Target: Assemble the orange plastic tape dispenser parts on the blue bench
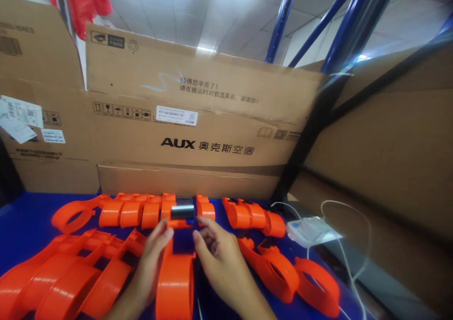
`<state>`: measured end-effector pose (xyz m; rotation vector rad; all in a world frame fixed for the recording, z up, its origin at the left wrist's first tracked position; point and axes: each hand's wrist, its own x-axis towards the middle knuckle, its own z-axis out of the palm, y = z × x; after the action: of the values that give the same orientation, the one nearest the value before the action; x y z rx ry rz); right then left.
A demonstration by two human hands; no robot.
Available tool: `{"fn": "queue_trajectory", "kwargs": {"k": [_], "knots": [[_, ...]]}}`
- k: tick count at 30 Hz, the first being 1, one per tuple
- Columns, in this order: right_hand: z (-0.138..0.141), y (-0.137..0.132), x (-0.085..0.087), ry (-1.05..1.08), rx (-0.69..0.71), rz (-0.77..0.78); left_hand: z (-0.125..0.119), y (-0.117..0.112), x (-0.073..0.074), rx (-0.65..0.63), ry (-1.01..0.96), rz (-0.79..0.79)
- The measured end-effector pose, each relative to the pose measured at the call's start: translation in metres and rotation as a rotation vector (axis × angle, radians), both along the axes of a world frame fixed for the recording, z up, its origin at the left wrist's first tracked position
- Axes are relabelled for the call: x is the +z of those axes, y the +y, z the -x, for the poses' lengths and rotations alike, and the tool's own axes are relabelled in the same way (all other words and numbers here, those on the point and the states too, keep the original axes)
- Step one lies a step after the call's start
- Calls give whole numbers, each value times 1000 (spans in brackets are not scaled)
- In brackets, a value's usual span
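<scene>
An orange plastic tape dispenser (175, 282) is in front of me, its ring toward me and its head away from me. Across the head sits a dark, shiny part with a toothed edge (182, 211). My left hand (154, 251) is closed on the dispenser's left side, thumb near the head. At the right end of the head, my right hand (217, 251) has its thumb and index finger against the dispenser, the other fingers curled. The undersides of both grips are hidden. More orange dispensers (71, 273) lie to the left of my left hand.
A row of orange dispensers (130, 211) runs along the back of the blue table (28, 211); several more (276, 268) lie at right. A white device (313, 230) with cables sits at the right edge. Behind stands a cardboard panel (212, 122), beside a dark blue rack post (311, 122).
</scene>
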<state>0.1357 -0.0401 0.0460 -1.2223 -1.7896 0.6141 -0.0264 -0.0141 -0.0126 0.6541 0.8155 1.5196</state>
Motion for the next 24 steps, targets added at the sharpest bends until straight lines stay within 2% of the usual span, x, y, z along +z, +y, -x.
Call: {"fn": "queue_trajectory", "kwargs": {"k": [3, 9, 13, 17, 21, 24], "knots": [[3, 10, -10, 55, 17, 33, 0, 1, 0, -45, 93, -18], [6, 9, -14, 69, 13, 29, 0, -4, 14, -103, 219, -202], [8, 10, -14, 63, -7, 17, 3, -5, 16, -51, 260, -180], [9, 10, -12, 67, -36, 0, 4, -4, 16, -64, 274, -187], [10, 10, -13, 71, -42, -3, 3, -4, 18, -85, 241, -193], [11, 13, -13, 49, -61, -4, 3, -4, 16, -68, 181, -132]]}}
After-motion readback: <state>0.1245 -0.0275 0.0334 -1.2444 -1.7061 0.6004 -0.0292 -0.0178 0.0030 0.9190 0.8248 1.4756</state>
